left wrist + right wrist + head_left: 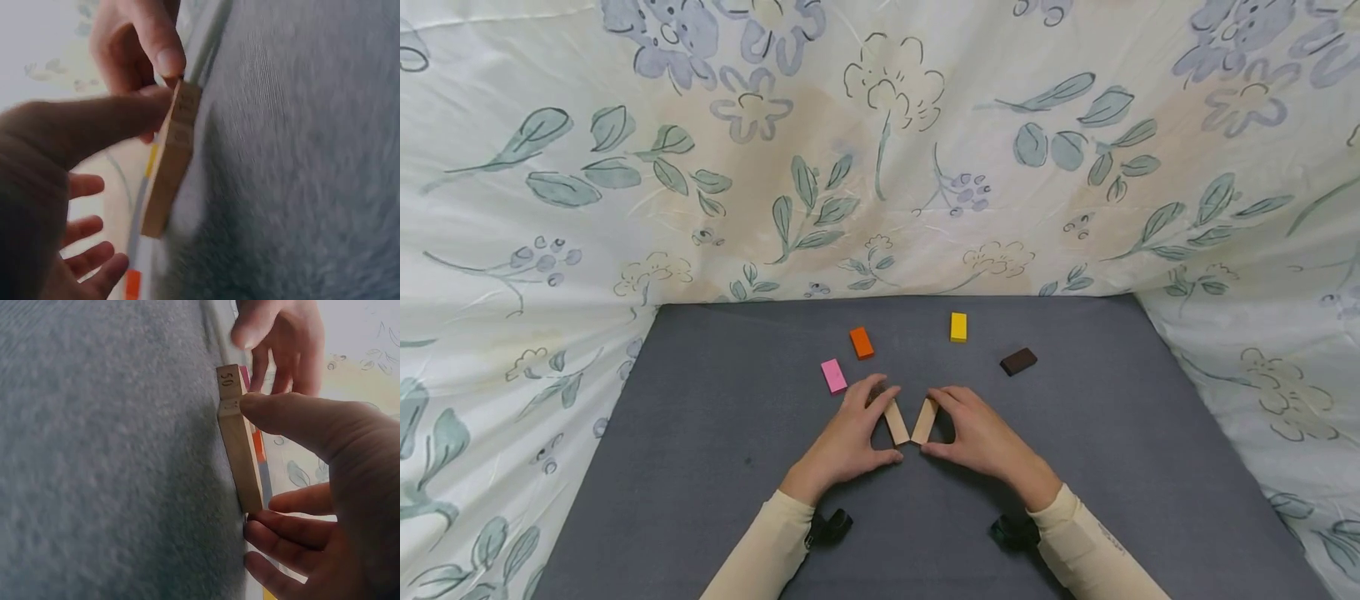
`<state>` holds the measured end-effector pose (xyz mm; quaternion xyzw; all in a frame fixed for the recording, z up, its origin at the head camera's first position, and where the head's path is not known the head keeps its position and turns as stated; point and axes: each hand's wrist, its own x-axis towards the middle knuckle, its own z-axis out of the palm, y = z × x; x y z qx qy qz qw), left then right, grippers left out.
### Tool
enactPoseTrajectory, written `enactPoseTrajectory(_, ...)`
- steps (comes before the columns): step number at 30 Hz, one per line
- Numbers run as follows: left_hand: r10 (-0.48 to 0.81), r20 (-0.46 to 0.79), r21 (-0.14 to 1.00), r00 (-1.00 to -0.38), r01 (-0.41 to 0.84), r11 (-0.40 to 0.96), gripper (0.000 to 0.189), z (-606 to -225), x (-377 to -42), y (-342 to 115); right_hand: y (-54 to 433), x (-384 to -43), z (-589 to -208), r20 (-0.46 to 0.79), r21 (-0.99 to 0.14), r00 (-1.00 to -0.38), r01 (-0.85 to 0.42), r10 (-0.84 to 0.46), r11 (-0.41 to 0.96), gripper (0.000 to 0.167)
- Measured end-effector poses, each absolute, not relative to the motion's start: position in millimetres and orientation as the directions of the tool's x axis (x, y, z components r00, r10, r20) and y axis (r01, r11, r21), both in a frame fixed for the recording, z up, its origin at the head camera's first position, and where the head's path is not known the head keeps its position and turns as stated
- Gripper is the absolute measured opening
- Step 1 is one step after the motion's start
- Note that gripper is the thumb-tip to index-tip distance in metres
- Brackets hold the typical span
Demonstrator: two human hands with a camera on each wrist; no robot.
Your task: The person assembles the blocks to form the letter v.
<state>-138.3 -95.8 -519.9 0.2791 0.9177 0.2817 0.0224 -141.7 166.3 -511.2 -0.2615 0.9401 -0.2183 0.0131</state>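
Two plain wooden blocks stand on the grey table in the head view, near ends meeting and far ends spread in a V. My left hand point(853, 433) curves around the left block point(896, 423), its thumb off the near end and its fingers spread by the far end. In the left wrist view those fingers are apart from the block point(164, 187). My right hand point(977, 429) holds the right block point(924, 422) by its ends, thumb at the near end and fingertips at the far one. Dark marks show on the end faces in both wrist views.
Beyond the hands lie a pink block point(833, 377), an orange block point(862, 342), a yellow block point(958, 327) and a dark brown block point(1018, 362). A flowered cloth point(820, 233) hangs along the back and sides of the grey table point(715, 467).
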Motion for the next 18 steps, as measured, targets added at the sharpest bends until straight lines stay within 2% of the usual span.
enactPoseTrajectory(4,0.593,0.159,0.409,-0.789,0.600,0.688,0.093,-514.0,-127.5,-91.8,171.5,-141.4,-510.5,0.064,-0.458,-0.864,-0.471,-0.500,0.754,0.085)
enactPoseTrajectory(11,0.716,0.171,0.256,-0.677,0.732,0.631,0.086,-510.5,-101.5,-80.3,177.0,-139.9,-509.4,0.083,-0.465,-0.862,-0.477,-0.500,0.745,0.082)
enactPoseTrajectory(18,0.731,0.125,0.181,-0.671,0.740,0.648,0.086,-516.1,-93.7,-75.9,177.5,-140.2,-510.8,0.095,-0.454,-0.864,-0.479,-0.494,0.751,0.082)
